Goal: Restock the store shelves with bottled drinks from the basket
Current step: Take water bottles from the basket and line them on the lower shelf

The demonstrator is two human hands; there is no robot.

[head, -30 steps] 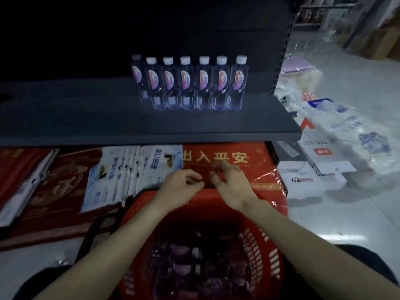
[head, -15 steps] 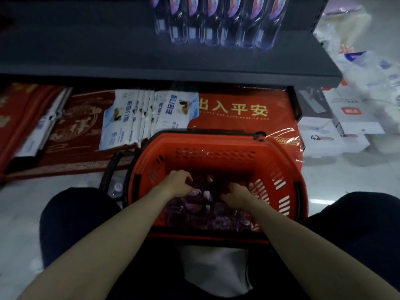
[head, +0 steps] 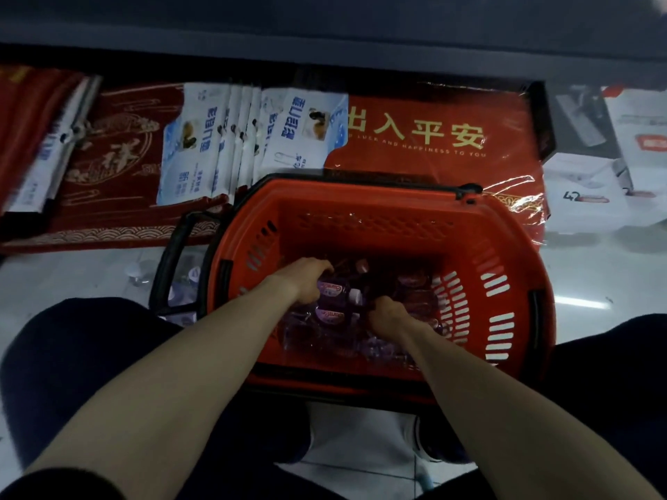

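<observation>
A red plastic basket (head: pixel 505 254) sits on the floor between my knees, holding several clear bottles with purple labels and white caps. My left hand (head: pixel 306 279) is down inside it, fingers curled over a bottle (head: pixel 334 289) lying on its side. My right hand (head: pixel 388 313) is lower and to the right, closed around another bottle among the pile; that bottle is mostly hidden under the hand. The dark shelf (head: pixel 325 55) runs along the top edge of the view; the bottles standing on it are out of frame.
Red doormats (head: pixel 433 138) and white packets (head: pixel 252 138) lie on the bottom shelf behind the basket. White boxes (head: pixel 595 189) sit on the floor at right. Loose bottles (head: pixel 187 279) lie beside the basket's black handle (head: pixel 169 254) at left.
Both hands dropped from in front of the mats into the basket and closed on bottles. My view tilted down, so the shelf's bottle row left the frame.
</observation>
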